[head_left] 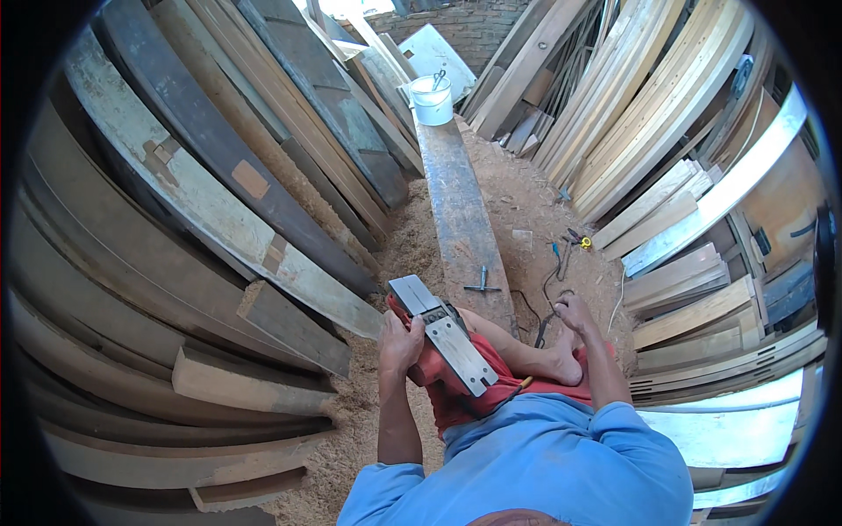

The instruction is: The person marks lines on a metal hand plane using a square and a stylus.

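An electric planer [438, 329] lies bottom up across my lap, its red body underneath and its flat metal sole facing me. My left hand [402, 340] is wrapped round its side, thumb near the gap between the sole's two plates. Over by my bare foot [568, 364], my right hand [572, 311] has its fingers curled together; a small dark thing shows at the fingertips, too small to name. A dark cord [545, 326] runs close by that hand. On my red lap cloth rests a thin tool with a yellowish handle [525, 383].
A long worn plank [458, 202] stretches ahead, bearing a T-shaped tool [481, 282] and a white bucket [431, 103] at its far end. Small tools and a yellow round thing [585, 243] lie right on the shavings-covered floor [526, 197]. Boards [254, 167] lean along both sides.
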Demonstrator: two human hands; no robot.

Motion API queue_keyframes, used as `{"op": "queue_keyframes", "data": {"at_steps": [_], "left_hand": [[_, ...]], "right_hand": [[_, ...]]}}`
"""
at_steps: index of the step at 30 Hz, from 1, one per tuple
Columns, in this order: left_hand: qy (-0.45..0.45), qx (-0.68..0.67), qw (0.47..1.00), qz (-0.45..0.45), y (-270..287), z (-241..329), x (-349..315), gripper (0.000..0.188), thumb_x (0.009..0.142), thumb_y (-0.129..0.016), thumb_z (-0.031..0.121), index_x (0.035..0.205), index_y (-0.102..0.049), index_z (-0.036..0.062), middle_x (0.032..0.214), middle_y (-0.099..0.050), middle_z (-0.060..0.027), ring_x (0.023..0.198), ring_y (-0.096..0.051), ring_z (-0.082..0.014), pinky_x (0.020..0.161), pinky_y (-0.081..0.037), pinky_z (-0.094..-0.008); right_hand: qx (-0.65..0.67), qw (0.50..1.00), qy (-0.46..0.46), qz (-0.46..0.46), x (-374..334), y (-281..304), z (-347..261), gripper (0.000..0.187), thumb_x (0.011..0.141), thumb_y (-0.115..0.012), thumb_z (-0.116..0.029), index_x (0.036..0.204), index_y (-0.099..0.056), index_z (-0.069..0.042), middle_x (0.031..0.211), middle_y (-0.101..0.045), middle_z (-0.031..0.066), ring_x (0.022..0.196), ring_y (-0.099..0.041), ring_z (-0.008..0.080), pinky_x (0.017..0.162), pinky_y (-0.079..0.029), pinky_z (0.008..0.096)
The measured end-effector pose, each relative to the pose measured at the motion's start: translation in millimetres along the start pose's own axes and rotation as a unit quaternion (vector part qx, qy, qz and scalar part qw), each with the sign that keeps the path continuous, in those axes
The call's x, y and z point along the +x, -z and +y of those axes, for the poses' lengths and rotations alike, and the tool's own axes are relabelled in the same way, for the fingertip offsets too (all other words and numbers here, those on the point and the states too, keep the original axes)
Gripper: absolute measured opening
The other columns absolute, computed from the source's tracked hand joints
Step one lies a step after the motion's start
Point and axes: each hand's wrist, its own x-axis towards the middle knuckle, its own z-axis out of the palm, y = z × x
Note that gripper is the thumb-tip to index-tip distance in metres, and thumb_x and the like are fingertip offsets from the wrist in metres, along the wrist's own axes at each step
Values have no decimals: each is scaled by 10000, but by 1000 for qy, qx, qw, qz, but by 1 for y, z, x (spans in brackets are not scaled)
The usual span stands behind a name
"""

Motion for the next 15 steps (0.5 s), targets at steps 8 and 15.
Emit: {"op": "queue_keyframes", "data": {"at_steps": [8, 15], "left_hand": [[7, -12, 1000, -3, 6, -5, -2, 578, 957, -602, 420, 1236, -519, -79, 1267, -590, -325, 1211, -568, -481, 1062, -425, -527], [-25, -59, 998, -6, 6, 26, -5, 426, 948, -623, 323, 1149, -564, -48, 1120, -642, -303, 1097, -621, -480, 968, -473, -517]], "right_hand": [[-81, 971, -180, 134, 15, 34, 23, 440, 864, -597, -233, 1224, -714, -10, 1214, -709, 255, 1172, -671, 422, 1010, -524, 464], [-90, 966, -175, 170, 47, 64, 112, 648, 887, -678, -401, 1388, -594, 1, 1401, -597, 270, 1343, -543, 409, 1129, -432, 459]]}}
